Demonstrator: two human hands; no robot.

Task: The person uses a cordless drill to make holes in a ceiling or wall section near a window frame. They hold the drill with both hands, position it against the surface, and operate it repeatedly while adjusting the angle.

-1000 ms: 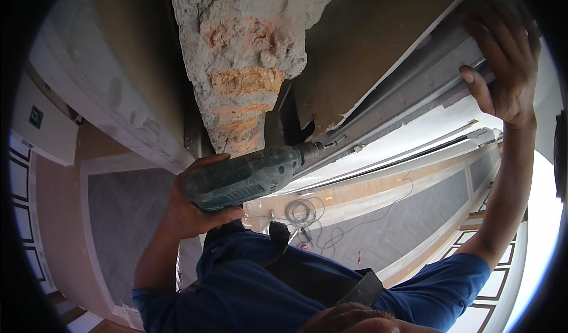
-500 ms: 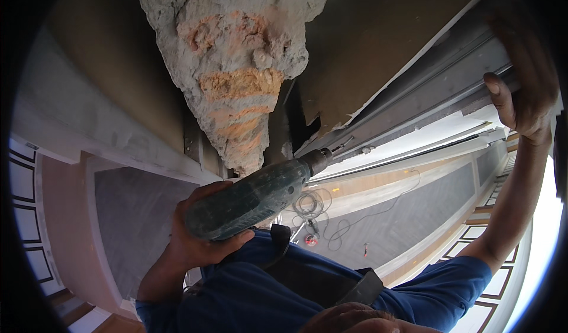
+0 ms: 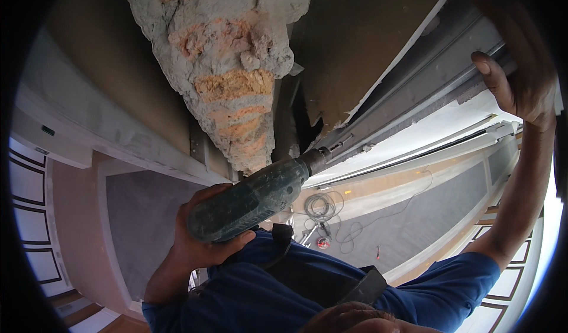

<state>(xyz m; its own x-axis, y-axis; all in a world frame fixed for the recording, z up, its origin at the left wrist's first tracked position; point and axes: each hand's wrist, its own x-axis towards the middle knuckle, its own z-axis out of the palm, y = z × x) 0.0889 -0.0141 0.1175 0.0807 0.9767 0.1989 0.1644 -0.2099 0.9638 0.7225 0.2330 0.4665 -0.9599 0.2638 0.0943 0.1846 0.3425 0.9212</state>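
My left hand (image 3: 204,229) is wrapped round the rear of a dusty dark green power drill (image 3: 251,200). Its grip and trigger are hidden from this side. From the chuck a thin bit (image 3: 341,143) points up and right, beside a long grey metal channel (image 3: 426,78); whether the tip touches it I cannot tell. Raised at the upper right, my right hand (image 3: 526,93) lies against the far part of that channel, thumb apart and fingers stretched upward into shadow.
Rough broken brick and mortar (image 3: 231,90) hangs close above the drill. Beside it is a brown board (image 3: 361,37) with a torn edge. Far below, a coiled cable (image 3: 319,207) and a small red object (image 3: 323,243) lie on the grey floor (image 3: 414,214).
The whole view has shifted slightly, with the brickwork now further left and the floor items further right. The drill stays in my left hand, and my right hand keeps its place on the channel.
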